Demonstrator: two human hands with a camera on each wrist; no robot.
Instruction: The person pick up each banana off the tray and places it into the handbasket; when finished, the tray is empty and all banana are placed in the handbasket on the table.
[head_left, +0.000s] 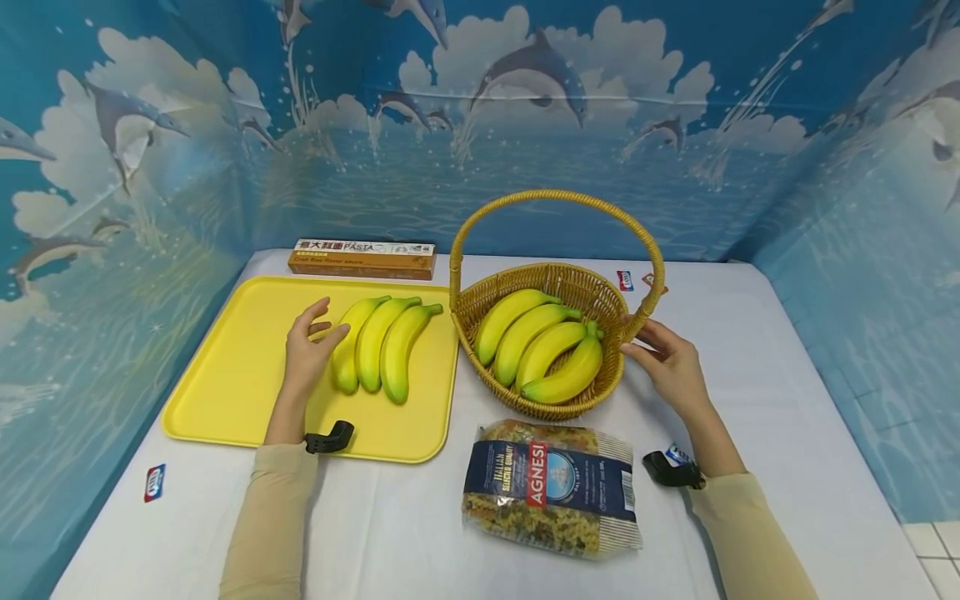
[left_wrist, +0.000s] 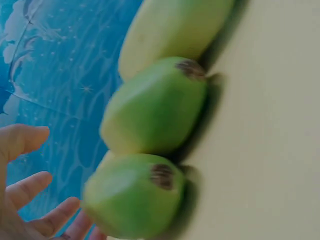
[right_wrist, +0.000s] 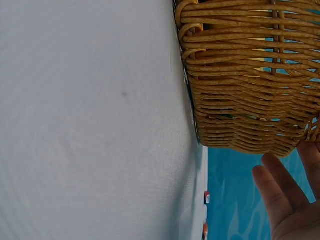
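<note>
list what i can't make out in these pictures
Basket floor, head view: mostly hidden by the bananas inside.
Smallest print on the pasta bag, head view: too small to read.
Rest of the uppermost banana, left wrist view: cut off by the upper edge.
Rest of the right hand, right wrist view: cut off by the right and bottom edges.

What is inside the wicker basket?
Four yellow-green bananas lie side by side in the basket. They cover much of its bottom, so whatever might be underneath them can't be seen.
</note>
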